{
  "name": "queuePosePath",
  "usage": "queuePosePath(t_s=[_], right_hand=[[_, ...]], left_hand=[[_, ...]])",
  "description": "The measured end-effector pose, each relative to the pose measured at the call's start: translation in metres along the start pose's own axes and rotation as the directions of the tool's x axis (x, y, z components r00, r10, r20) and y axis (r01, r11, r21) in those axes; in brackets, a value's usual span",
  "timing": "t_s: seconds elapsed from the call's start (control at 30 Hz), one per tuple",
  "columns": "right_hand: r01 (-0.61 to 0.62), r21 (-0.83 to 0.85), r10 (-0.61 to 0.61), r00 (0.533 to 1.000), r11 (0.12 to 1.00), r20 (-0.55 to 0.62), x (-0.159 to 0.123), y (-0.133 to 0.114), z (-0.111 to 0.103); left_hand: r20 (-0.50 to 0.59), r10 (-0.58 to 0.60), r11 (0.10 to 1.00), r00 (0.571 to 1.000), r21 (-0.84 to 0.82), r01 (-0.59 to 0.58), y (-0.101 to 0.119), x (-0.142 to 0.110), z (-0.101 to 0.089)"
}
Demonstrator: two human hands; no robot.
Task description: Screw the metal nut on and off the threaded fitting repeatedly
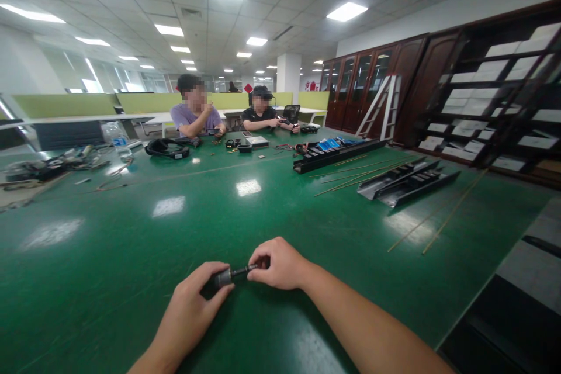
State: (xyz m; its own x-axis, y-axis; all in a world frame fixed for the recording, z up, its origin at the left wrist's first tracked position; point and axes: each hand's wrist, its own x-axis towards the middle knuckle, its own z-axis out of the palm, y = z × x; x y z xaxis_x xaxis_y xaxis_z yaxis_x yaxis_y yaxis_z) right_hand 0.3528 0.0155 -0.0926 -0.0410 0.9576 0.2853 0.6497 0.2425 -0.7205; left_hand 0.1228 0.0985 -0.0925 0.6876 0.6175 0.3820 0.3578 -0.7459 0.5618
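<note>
Close to me over the green table (131,234), my left hand (193,304) grips a short dark cylinder (223,278) between thumb and fingers. A thin dark rod (240,272) sticks out of the cylinder's right end. My right hand (280,266) pinches the far tip of that rod with thumb and forefinger. The two pieces lie in one line, nearly level. Whether they are one part or two joined ones, I cannot tell. My fingers hide some of the cylinder and the rod's tip.
Black metal channels (337,155) and thin brass-coloured rods (456,210) lie on the right. A black headset (166,149), a water bottle (119,143) and tangled cables (56,163) sit at the far left. Two people (197,111) sit across the table. A stepladder (381,108) stands behind.
</note>
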Motion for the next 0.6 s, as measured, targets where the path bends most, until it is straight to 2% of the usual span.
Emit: queuePosePath(t_s=[0.6], right_hand=[[0.013, 0.002, -0.013, 1.0, 1.0, -0.027, -0.0002, 0.0022, -0.0022]], left_hand=[[-0.003, -0.029, 1.0, 1.0, -0.008, 0.029, -0.0012, 0.0008, -0.0016]])
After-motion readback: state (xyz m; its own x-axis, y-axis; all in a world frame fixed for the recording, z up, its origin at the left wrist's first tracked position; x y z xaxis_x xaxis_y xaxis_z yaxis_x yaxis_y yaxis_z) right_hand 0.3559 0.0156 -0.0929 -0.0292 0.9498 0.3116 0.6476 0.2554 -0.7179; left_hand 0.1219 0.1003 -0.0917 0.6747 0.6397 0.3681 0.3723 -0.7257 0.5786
